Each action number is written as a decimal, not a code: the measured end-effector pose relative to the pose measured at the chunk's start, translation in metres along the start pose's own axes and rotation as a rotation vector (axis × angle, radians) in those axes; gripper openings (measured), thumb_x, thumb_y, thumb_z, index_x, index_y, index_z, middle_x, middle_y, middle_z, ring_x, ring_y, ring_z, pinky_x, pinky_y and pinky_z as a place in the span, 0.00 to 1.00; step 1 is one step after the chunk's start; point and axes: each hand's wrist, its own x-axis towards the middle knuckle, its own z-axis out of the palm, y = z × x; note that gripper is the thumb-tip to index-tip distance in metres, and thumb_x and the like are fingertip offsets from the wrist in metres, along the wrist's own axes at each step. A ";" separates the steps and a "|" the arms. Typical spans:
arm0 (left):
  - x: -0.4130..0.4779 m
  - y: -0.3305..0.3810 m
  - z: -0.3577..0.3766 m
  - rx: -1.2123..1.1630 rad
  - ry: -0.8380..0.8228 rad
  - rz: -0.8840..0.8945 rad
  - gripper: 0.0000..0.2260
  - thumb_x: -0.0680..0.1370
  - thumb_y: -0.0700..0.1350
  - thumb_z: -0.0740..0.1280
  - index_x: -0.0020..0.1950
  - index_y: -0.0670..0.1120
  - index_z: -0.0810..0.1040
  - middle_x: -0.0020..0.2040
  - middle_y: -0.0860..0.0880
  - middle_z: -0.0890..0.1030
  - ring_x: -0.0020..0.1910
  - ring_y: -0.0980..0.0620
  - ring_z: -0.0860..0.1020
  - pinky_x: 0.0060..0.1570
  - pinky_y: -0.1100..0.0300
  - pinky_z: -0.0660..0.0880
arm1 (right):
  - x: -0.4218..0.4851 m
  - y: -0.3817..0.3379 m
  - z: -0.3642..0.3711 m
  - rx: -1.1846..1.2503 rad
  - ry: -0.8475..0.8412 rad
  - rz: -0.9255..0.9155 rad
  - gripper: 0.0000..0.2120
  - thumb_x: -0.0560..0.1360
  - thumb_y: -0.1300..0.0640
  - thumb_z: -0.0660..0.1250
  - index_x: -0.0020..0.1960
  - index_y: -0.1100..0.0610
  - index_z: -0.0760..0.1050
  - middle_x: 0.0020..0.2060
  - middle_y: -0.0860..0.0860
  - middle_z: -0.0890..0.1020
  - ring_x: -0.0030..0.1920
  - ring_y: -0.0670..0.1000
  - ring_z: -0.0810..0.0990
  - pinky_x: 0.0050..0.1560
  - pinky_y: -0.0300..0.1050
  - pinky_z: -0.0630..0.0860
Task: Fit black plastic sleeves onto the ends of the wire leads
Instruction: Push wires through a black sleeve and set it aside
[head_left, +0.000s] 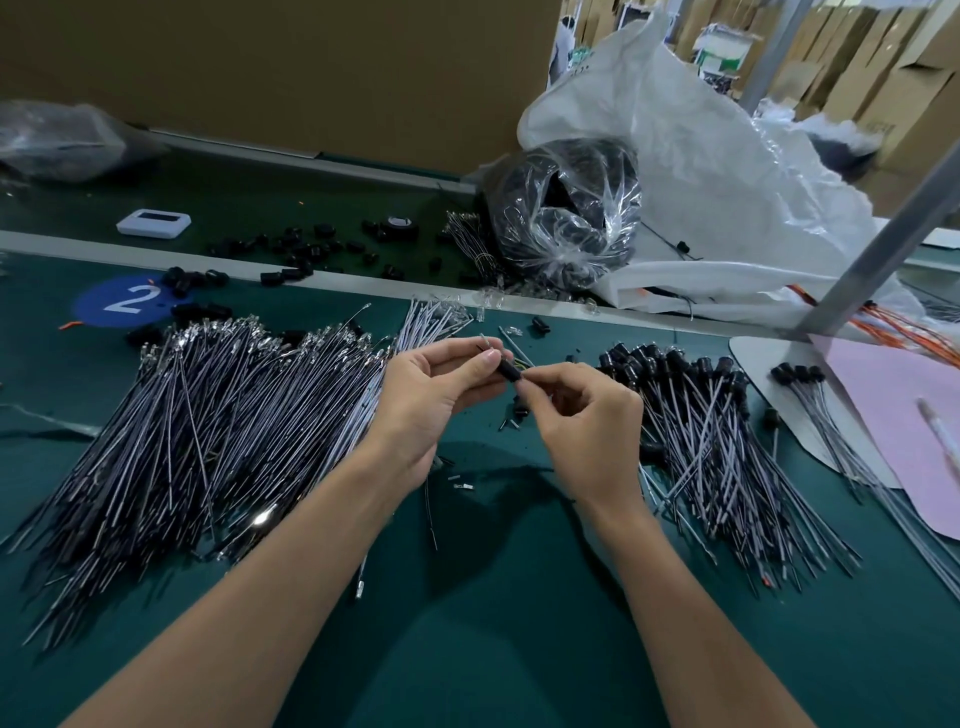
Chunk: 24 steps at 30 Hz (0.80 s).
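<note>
Pinching black sleeve (508, 370) in left hand (431, 400) fingers, wire lead (525, 365) in right hand (582, 415) fingers; risking buckled lead if misaligned.

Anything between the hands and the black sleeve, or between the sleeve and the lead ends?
Nothing visible. The left hand and right hand both pinch the small black plastic sleeve above the green mat, with the thin wire leads meeting it directly. How far it is seated is too small to tell.
</note>
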 end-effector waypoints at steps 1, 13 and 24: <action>-0.001 0.000 0.000 0.015 -0.009 0.000 0.04 0.73 0.34 0.69 0.46 0.39 0.83 0.43 0.44 0.86 0.44 0.50 0.84 0.44 0.62 0.81 | 0.000 0.000 0.000 0.021 -0.011 0.027 0.04 0.70 0.63 0.76 0.43 0.56 0.84 0.34 0.47 0.83 0.34 0.44 0.79 0.37 0.28 0.71; 0.000 0.009 -0.001 0.093 0.115 0.077 0.04 0.75 0.38 0.69 0.45 0.43 0.84 0.42 0.47 0.86 0.41 0.53 0.84 0.47 0.59 0.81 | 0.003 -0.001 -0.004 -0.017 -0.020 0.032 0.06 0.68 0.59 0.78 0.44 0.56 0.85 0.41 0.48 0.80 0.35 0.47 0.75 0.38 0.32 0.69; 0.010 0.025 -0.026 -0.178 0.343 0.038 0.04 0.77 0.34 0.66 0.49 0.41 0.80 0.39 0.45 0.86 0.39 0.50 0.84 0.42 0.62 0.81 | 0.011 -0.001 -0.016 0.545 -0.065 0.376 0.07 0.67 0.61 0.76 0.45 0.56 0.83 0.45 0.49 0.86 0.45 0.46 0.84 0.48 0.40 0.79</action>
